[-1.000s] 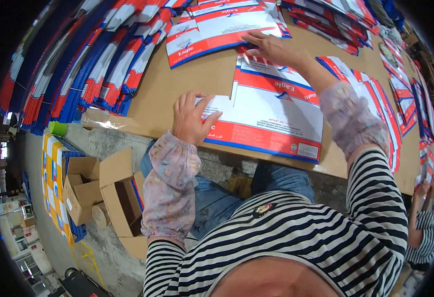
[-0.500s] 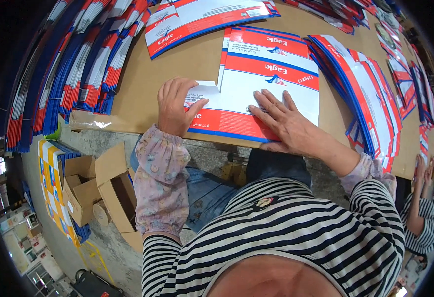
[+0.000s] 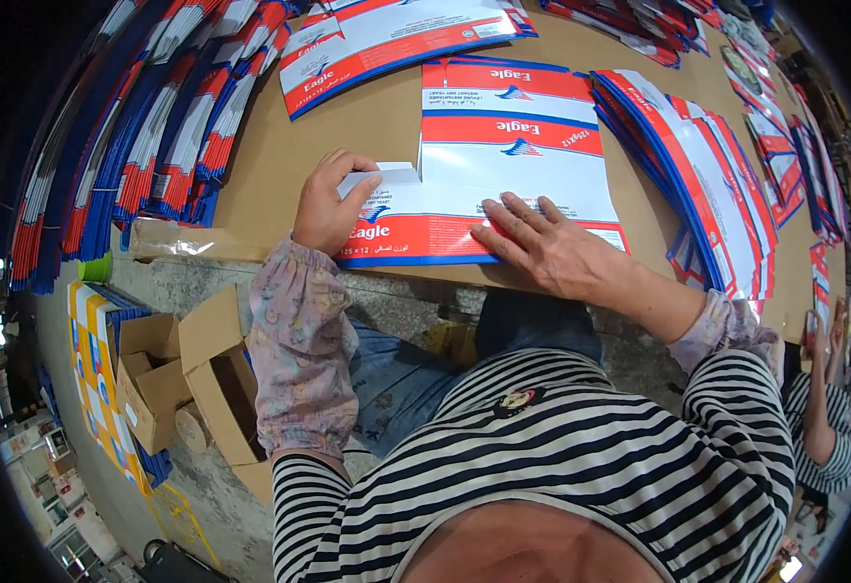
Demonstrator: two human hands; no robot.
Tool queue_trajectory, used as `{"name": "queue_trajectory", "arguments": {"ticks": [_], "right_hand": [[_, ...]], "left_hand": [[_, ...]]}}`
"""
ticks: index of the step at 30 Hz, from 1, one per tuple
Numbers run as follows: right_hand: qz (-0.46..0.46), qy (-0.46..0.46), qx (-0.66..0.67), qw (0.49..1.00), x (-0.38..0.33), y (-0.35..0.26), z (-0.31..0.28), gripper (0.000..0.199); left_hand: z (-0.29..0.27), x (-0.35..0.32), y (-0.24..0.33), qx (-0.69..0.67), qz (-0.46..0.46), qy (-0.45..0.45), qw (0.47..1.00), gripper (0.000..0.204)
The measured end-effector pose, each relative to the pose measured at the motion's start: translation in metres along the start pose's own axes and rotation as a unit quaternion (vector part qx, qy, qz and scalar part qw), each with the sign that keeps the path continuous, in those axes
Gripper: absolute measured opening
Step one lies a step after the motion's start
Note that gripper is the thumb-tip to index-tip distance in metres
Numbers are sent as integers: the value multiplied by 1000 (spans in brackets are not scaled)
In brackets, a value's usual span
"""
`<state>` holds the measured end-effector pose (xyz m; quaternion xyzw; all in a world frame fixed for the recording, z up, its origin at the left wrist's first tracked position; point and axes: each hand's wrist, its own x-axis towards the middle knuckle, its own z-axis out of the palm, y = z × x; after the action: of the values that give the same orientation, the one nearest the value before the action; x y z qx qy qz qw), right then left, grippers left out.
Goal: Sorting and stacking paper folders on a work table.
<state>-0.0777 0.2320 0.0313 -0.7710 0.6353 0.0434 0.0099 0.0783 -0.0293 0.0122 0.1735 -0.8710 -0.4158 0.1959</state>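
Note:
A flat printed carton blank, white with red and blue bands, lies on the brown cardboard-covered table in front of me. My left hand grips the blank's left side flap, fingers curled over its white edge. My right hand lies flat, fingers spread, pressing on the blank's near red band. Another blank of the same kind lies farther back.
Fanned rows of the same blanks line the left, and a stack sits at the right. Open brown cardboard boxes stand on the floor at lower left. Another person in a striped sleeve is at the right edge.
My right hand came back from the far pile and now presses flat on the blank's near edge. The blank has been drawn closer and squared; my left hand has stayed on the left flap.

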Motion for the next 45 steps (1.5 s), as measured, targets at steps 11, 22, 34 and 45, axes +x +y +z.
{"name": "queue_trajectory", "arguments": {"ticks": [11,22,34,45], "right_hand": [[111,249,-37,961,-17,54,-142,53],[135,126,-53,981,149,184,11,48],[23,-13,182,983,38,40,-22,101],[86,27,61,994,15,-12,7,77]], "left_hand": [[2,-5,-35,-257,-66,47,963,34],[28,-4,4,232,112,32,966,40],[21,-15,4,186,150,83,968,33],[19,-8,5,174,188,63,965,22]]}}
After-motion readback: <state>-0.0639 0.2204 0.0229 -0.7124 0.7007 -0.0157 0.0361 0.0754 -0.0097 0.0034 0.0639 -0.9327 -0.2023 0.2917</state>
